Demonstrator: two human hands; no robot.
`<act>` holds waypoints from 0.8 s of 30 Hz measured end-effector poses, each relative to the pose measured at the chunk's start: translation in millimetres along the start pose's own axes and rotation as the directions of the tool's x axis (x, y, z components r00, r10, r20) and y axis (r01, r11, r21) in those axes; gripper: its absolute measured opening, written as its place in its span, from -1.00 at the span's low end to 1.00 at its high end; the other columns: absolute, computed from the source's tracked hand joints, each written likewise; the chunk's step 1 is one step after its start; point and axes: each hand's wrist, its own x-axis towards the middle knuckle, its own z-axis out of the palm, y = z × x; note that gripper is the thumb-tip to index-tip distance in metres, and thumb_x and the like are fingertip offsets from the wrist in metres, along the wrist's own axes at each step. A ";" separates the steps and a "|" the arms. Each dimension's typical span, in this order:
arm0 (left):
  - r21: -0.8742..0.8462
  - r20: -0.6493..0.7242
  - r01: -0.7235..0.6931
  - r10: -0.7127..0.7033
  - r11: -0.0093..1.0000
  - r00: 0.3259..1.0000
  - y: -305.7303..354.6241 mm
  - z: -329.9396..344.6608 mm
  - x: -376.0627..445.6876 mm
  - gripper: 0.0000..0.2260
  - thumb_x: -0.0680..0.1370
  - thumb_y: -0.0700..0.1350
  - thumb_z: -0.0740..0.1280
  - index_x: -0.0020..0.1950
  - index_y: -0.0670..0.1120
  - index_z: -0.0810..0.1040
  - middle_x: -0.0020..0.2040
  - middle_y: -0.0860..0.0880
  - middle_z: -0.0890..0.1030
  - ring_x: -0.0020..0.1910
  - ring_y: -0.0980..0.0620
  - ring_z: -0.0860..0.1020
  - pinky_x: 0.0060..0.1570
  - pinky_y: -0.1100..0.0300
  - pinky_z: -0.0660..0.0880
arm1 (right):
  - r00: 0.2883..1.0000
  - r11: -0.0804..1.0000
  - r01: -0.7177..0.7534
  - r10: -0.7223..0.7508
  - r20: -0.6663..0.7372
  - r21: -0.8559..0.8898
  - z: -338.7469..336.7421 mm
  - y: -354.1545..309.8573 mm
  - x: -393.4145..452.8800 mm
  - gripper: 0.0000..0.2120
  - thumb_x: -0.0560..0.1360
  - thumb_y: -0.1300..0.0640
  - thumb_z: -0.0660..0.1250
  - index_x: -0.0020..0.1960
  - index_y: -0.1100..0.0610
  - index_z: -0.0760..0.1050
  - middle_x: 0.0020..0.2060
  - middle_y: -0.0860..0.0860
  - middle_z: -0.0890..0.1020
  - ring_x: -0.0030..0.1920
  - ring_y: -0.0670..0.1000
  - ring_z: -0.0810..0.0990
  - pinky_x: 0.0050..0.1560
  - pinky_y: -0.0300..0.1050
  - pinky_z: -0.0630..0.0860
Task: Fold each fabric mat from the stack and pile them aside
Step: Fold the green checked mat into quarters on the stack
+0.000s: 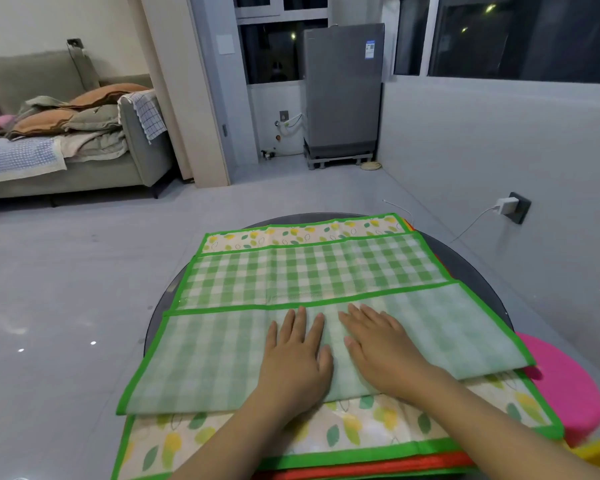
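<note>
Round table point(160, 317) held stack; top mat point(222, 358) half-folded, left hand point(293, 355) and right hand point(381, 351) flat, pressing fold; rest unfolded.

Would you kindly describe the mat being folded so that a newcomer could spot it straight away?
Find the round dark table in the foreground, stacked with fabric mats. The top mat is the green checked mat, its near part folded over, with the left hand and right hand flat on the flap. The leaf-print mat beneath has yellow and green leaves instead of checks.
</note>
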 end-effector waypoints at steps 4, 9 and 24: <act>0.018 -0.030 -0.005 0.005 1.000 1.000 -3.0 5.4 -1.5 -0.51 0.64 0.10 -0.12 0.55 0.09 -0.16 0.56 0.00 -0.18 0.53 0.03 -0.24 0.49 0.02 -0.28 | 0.999 0.998 -0.052 0.052 -0.004 -0.023 8.3 17.4 -11.4 -0.50 0.62 -0.12 -0.17 0.53 -0.10 -0.16 0.53 -0.11 -0.14 0.51 -0.10 -0.22 0.49 -0.07 -0.25; 0.037 -0.026 -0.007 0.008 0.999 1.000 -2.5 4.0 -2.5 -0.51 0.64 0.11 -0.14 0.55 0.09 -0.17 0.56 0.01 -0.18 0.53 0.04 -0.24 0.49 0.02 -0.26 | 0.967 0.964 -0.256 0.254 -0.038 -0.070 -3.9 71.5 -25.8 -0.49 0.61 -0.15 -0.22 0.52 -0.11 -0.22 0.52 -0.08 -0.17 0.51 -0.08 -0.24 0.48 -0.07 -0.28; 0.033 -0.029 0.009 -0.008 0.999 1.000 0.3 3.4 -2.3 -0.51 0.64 0.10 -0.12 0.56 0.08 -0.15 0.57 -0.01 -0.16 0.53 0.03 -0.21 0.49 0.01 -0.26 | 1.000 0.999 -0.017 0.016 0.021 0.045 -11.2 18.0 -5.0 -0.53 0.64 -0.05 -0.16 0.53 -0.04 -0.12 0.53 -0.06 -0.08 0.52 -0.08 -0.18 0.49 -0.07 -0.26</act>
